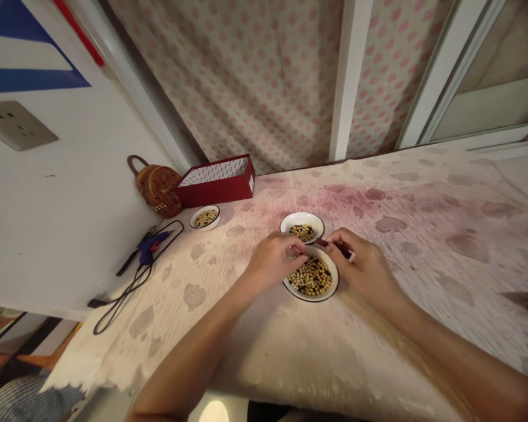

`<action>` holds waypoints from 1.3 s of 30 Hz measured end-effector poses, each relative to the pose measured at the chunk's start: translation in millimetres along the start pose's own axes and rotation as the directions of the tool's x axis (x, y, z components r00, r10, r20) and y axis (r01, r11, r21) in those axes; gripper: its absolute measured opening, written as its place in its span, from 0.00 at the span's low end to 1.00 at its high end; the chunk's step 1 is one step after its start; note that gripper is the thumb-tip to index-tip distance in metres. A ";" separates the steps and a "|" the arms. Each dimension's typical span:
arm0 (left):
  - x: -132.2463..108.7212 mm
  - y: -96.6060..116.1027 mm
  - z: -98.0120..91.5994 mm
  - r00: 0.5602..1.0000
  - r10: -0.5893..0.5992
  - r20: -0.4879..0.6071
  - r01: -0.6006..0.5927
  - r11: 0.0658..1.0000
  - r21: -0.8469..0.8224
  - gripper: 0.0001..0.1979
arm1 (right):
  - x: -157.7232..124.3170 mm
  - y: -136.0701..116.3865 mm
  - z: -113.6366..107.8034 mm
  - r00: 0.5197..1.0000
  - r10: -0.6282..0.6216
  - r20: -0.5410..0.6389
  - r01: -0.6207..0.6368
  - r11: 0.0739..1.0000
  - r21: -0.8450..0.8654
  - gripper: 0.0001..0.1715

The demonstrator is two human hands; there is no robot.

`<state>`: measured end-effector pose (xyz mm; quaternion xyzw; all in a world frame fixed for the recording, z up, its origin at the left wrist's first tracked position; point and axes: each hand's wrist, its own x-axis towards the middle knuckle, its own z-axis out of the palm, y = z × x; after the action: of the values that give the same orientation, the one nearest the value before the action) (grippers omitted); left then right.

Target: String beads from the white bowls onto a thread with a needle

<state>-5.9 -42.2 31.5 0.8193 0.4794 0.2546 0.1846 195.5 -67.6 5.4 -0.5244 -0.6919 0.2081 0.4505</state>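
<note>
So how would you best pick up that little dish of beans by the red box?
Probably by the rim of the small dish, fingers coming from the near side, away from the red box. It is shallow and round, so a rim pinch should hold; keep it level for the beans inside.

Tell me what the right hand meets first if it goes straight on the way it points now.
Probably the left hand, reaching over the same white bowl from the other side. Depth is unclear, though: the right hand could touch the bowl's rim first, since its fingertips are close above it.
</note>
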 end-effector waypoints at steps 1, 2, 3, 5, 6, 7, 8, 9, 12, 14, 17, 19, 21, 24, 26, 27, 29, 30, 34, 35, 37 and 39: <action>-3.0 2.2 -0.9 0.998 0.019 0.056 -0.023 0.998 0.059 0.04 | -0.1 -0.3 0.2 1.000 0.000 0.002 0.000 1.000 -0.003 0.07; -5.1 3.8 -1.0 0.994 0.031 0.105 -0.043 0.993 0.113 0.05 | -0.2 -0.3 0.4 1.000 -0.001 0.005 0.002 1.000 -0.005 0.07; -6.4 5.1 -0.2 0.989 0.036 0.144 -0.059 0.986 0.159 0.06 | -0.4 -0.2 0.5 1.000 -0.004 0.009 0.004 1.000 -0.005 0.07; -7.3 6.8 2.5 0.981 0.033 0.190 -0.075 0.973 0.219 0.05 | -0.6 0.6 0.7 1.000 -0.004 0.015 0.004 1.000 -0.004 0.07; -7.3 7.5 4.1 0.979 0.033 0.200 -0.080 0.968 0.236 0.05 | -0.7 1.1 0.8 1.000 -0.001 0.015 0.001 1.000 -0.007 0.06; -7.2 8.1 5.5 0.979 0.034 0.203 -0.084 0.966 0.246 0.03 | -0.7 1.6 0.8 1.000 0.002 0.017 -0.002 1.000 -0.011 0.06; -7.2 8.6 6.8 0.979 0.035 0.202 -0.086 0.965 0.249 0.03 | -0.8 2.0 0.8 1.000 0.004 0.019 -0.003 1.000 -0.016 0.06; -7.2 9.0 7.8 0.980 0.035 0.197 -0.083 0.966 0.245 0.02 | -0.8 2.3 0.9 1.000 0.005 0.020 -0.004 1.000 -0.020 0.06; -7.9 8.7 10.2 0.986 0.040 0.163 -0.071 0.980 0.188 0.03 | -1.0 1.9 1.5 1.000 0.006 0.024 -0.005 1.000 -0.019 0.06; -8.9 6.8 11.9 0.991 0.052 0.127 -0.068 0.990 0.122 0.05 | -1.2 1.0 2.0 0.999 0.012 0.038 -0.012 1.000 -0.011 0.06; -10.8 2.1 14.6 0.996 0.064 0.061 -0.063 0.998 -0.022 0.11 | -1.6 -0.5 2.2 0.997 0.013 0.073 -0.014 1.000 0.011 0.06; -11.9 -0.7 15.7 0.998 0.061 0.010 -0.059 0.990 -0.132 0.15 | -2.1 -1.3 2.2 0.995 -0.001 0.096 -0.001 1.000 0.023 0.06; -12.6 -2.0 16.1 0.998 0.057 -0.037 -0.064 0.973 -0.223 0.17 | -2.6 -1.8 2.3 0.992 -0.021 0.122 0.017 0.999 0.035 0.06; -12.9 -1.2 16.1 0.994 0.055 -0.091 -0.081 0.948 -0.307 0.17 | -3.1 -2.0 3.2 0.986 -0.048 0.157 0.040 0.998 0.050 0.06; -13.0 0.1 16.3 0.992 0.056 -0.111 -0.091 0.937 -0.337 0.17 | -3.2 -1.6 4.1 0.983 -0.060 0.173 0.051 0.997 0.052 0.05; -13.2 0.8 16.4 0.992 0.055 -0.117 -0.093 0.933 -0.347 0.18 | -3.3 -1.3 4.6 0.982 -0.066 0.176 0.058 0.997 0.052 0.05; -13.6 1.6 16.8 0.991 0.052 -0.121 -0.093 0.927 -0.362 0.19 | -3.3 -0.4 5.4 0.981 -0.078 0.180 0.070 0.996 0.051 0.05; -13.8 1.8 17.0 0.991 0.051 -0.121 -0.093 0.926 -0.366 0.19 | -3.3 0.0 5.7 0.980 -0.084 0.179 0.076 0.996 0.050 0.05; -13.7 2.0 17.2 0.991 0.044 -0.128 -0.089 0.925 -0.370 0.19 | -3.1 0.6 6.0 0.980 -0.096 0.174 0.090 0.995 0.043 0.05; -13.5 2.1 17.2 0.991 0.040 -0.127 -0.085 0.925 -0.371 0.19 | -3.0 0.3 5.9 0.980 -0.100 0.172 0.094 0.995 0.040 0.05; -13.2 2.4 17.3 0.993 0.031 -0.117 -0.073 0.925 -0.373 0.19 | -2.7 -1.0 5.3 0.980 -0.109 0.167 0.104 0.994 0.036 0.05; -13.3 2.9 17.6 0.995 0.021 -0.102 -0.057 0.928 -0.369 0.19 | -2.4 -3.1 4.5 0.979 -0.118 0.168 0.115 0.993 0.030 0.05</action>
<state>1.1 -56.3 15.8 0.7657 0.4146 0.3835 0.3078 190.2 -70.1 4.4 -0.4587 -0.7550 0.2325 0.4067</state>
